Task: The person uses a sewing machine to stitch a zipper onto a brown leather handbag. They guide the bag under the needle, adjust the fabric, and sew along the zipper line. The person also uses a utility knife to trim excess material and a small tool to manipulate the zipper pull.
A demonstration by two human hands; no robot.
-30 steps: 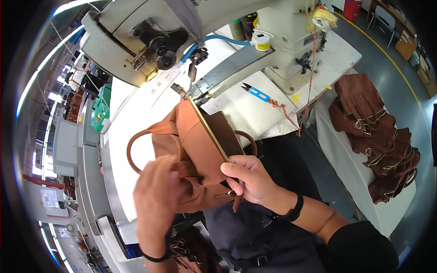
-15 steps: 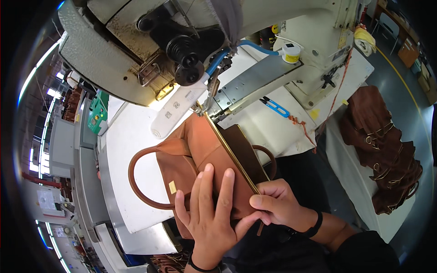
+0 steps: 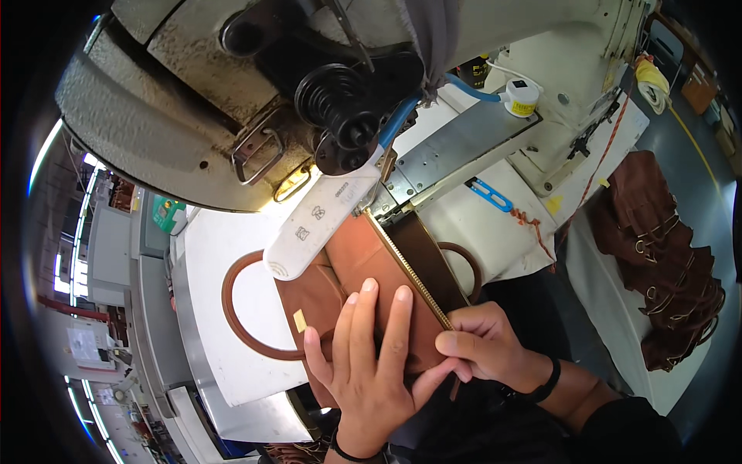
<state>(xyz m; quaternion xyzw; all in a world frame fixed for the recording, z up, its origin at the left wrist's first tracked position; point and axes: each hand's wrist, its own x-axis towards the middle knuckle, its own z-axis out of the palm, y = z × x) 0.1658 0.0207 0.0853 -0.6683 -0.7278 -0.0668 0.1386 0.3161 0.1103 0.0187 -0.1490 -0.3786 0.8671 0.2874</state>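
Observation:
A brown leather handbag with round handles lies under the sewing machine's needle area. Along its upper edge runs a gold-toothed zipper, its far end at the presser foot. My left hand rests flat on the leather with the fingers spread, its thumb close to my right hand. My right hand pinches the bag's edge at the near end of the zipper, thumb on top. On the bag's left panel, by my left little finger, sits a small gold plate. What lies beneath my left palm is hidden.
The large sewing machine head looms over the work, with a white bar-shaped lamp below it. A blue thread snipper lies on the white table right of the bag. Brown leather pieces with metal rings are piled at the right.
My view has shifted, so the machine head looks larger and the bag and hands appear slightly further right. Both hands keep the same hold on the bag.

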